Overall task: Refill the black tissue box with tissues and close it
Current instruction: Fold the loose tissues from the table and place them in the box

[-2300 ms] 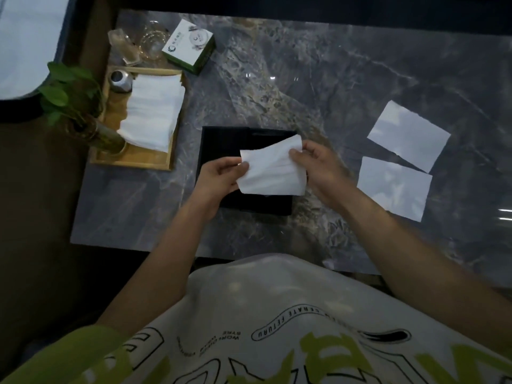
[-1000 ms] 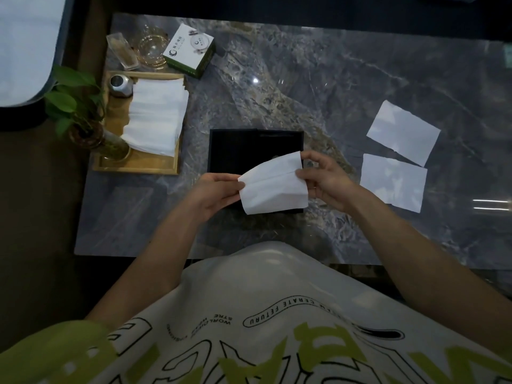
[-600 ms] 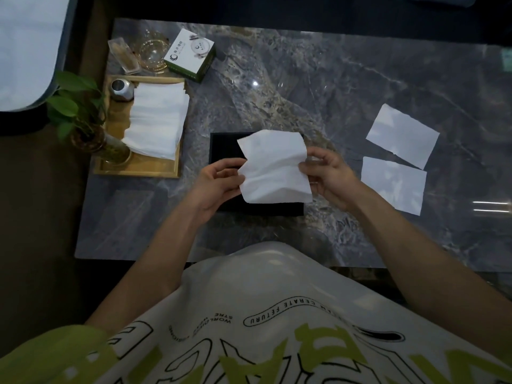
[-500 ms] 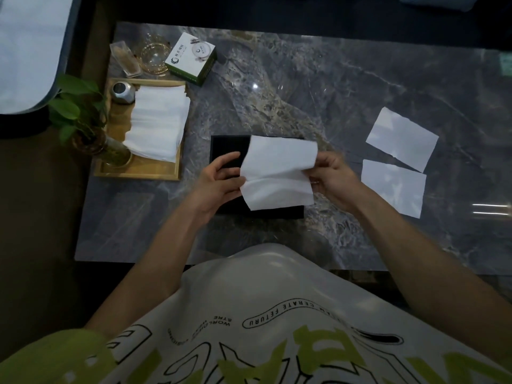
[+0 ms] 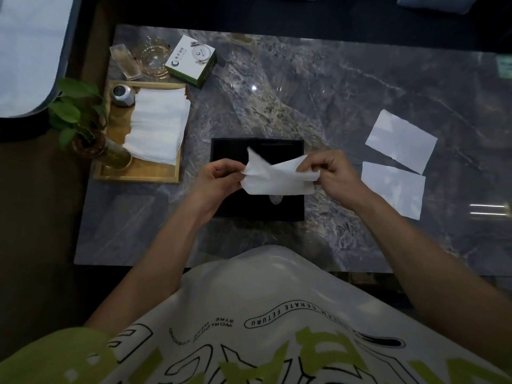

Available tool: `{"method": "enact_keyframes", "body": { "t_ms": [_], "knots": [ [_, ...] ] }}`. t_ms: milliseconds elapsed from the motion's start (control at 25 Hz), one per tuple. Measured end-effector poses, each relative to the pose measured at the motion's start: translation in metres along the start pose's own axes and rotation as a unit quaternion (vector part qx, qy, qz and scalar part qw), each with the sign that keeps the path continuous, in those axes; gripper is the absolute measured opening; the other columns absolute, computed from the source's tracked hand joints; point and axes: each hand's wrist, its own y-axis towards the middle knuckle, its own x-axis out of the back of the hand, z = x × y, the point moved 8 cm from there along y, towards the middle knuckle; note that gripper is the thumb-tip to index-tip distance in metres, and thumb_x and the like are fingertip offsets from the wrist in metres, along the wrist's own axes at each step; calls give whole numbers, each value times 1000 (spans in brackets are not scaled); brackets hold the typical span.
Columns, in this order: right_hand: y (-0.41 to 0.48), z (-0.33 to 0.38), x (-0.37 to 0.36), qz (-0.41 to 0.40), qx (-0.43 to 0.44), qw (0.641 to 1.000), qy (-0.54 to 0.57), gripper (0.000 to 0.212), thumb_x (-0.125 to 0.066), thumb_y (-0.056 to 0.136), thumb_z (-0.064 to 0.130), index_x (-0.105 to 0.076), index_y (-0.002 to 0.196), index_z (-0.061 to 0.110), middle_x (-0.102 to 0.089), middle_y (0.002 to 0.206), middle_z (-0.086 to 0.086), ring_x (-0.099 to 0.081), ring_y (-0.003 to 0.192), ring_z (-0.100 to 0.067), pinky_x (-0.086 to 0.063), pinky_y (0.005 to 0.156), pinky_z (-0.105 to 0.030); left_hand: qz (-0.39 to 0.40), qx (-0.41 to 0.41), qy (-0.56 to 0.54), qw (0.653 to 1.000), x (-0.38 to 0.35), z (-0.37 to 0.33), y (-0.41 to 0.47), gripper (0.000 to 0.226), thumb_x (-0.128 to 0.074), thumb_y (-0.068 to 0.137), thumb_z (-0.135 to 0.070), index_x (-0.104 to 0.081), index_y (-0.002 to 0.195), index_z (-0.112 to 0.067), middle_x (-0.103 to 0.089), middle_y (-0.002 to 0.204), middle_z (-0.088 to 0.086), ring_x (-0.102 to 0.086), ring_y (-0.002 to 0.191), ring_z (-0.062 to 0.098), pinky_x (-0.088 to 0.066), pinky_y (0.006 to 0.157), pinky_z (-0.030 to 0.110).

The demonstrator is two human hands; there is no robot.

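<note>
The black tissue box [image 5: 288,209] lies flat on the marble table [image 5: 332,92], in front of me. Above it I hold one white tissue [image 5: 277,180], half folded, its upper edge curling. My left hand [image 5: 219,180] pinches the tissue's left edge and my right hand [image 5: 336,173] pinches its right edge. The tissue hides the middle of the box. A stack of white tissues [image 5: 158,126] rests on a wooden tray [image 5: 138,173] to the left.
Two loose white tissues [image 5: 401,139] [image 5: 393,188] lie flat at the right. A potted plant [image 5: 83,126], a small metal jar [image 5: 122,92], glassware [image 5: 153,60] and a green-and-white carton [image 5: 191,60] crowd the far left corner. The table's near edge runs by my lap.
The tissue was spread open half a second ago; now it is folding over, its top edge coming down toward me. Both hands stay at its sides.
</note>
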Motion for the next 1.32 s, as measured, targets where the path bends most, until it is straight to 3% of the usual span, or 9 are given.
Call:
{"method": "enact_keyframes", "body": {
  "t_ms": [200, 440, 640, 720, 880, 1000, 1160, 1240, 1320],
  "knots": [
    [1, -3, 0, -9, -12, 1000, 15, 62, -33, 79, -21, -73, 69, 26, -70, 89, -8, -66, 94, -33, -53, 81, -45, -4, -61, 54, 997, 1, -7, 2, 35, -59, 86, 9, -73, 71, -20, -74, 81, -6, -67, 79, 8, -54, 73, 24],
    [0, -8, -2, -30, -71, 990, 117, 63, -38, 89, -17, -75, 63, 27, -70, 89, -3, -67, 87, -18, -55, 76, -44, -14, -62, 38, 997, 1, -10, 3, 17, -64, 87, 2, -69, 89, -15, -74, 91, 4, -68, 88, 16, -55, 81, 31],
    [-1, -13, -5, -69, -115, 973, 187, 40, -42, 96, -1, -71, 84, 25, -64, 86, -7, -56, 71, -20, -41, 57, -28, -38, 32, -62, 997, -4, -6, 6, 21, -45, 93, -10, -66, 99, -14, -71, 97, 11, -68, 86, 18, -55, 78, 27],
    [-2, -15, -7, -82, -138, 962, 221, 33, -41, 98, 4, -68, 96, 22, -64, 84, -3, -58, 69, -15, -44, 56, -26, -36, 17, -16, 999, -3, -4, 6, 14, -57, 93, -19, -67, 102, -14, -71, 98, 10, -68, 87, 17, -55, 77, 27],
    [-3, -16, -13, -87, -142, 955, 244, 24, -40, 104, 15, -63, 108, 22, -64, 88, 1, -60, 70, -9, -48, 57, -24, -2, -30, 66, 997, -4, -3, 5, 24, -75, 80, -6, -69, 101, -17, -74, 93, 5, -70, 83, 12, -54, 72, 25],
    [-3, -16, -16, -92, -138, 959, 230, 16, -53, 100, 22, -60, 114, 20, -65, 90, 2, -63, 74, -11, -50, 61, -30, 0, -27, 49, 998, -5, -2, 7, 25, -74, 80, -3, -69, 99, -18, -73, 92, 6, -70, 82, 15, -54, 71, 28],
    [-6, -32, -25, -24, -186, 965, 181, 52, -72, 84, 9, -50, 131, 16, -74, 95, -8, -72, 86, -22, -59, 70, -38, -3, -16, 23, 1000, -5, 0, 8, 25, -71, 82, 0, -68, 99, -18, -70, 89, 4, -68, 80, 15, -55, 67, 31],
    [-9, -43, -29, 11, -228, 965, 133, 52, -74, 82, 4, -51, 128, 13, -73, 101, -12, -71, 91, -26, -59, 79, -45, -8, -10, 21, 1000, -3, 2, 8, 26, -69, 83, 1, -67, 99, -19, -69, 89, 3, -67, 81, 14, -55, 66, 29],
    [-11, -48, -31, 37, -253, 960, 111, 41, -70, 84, 0, -54, 121, 9, -72, 101, -12, -71, 91, -23, -60, 77, -40, 3, 5, 33, 999, -3, 6, 7, 27, -68, 84, 2, -67, 102, -18, -67, 90, 4, -66, 83, 15, -56, 68, 29]
  ]
}}
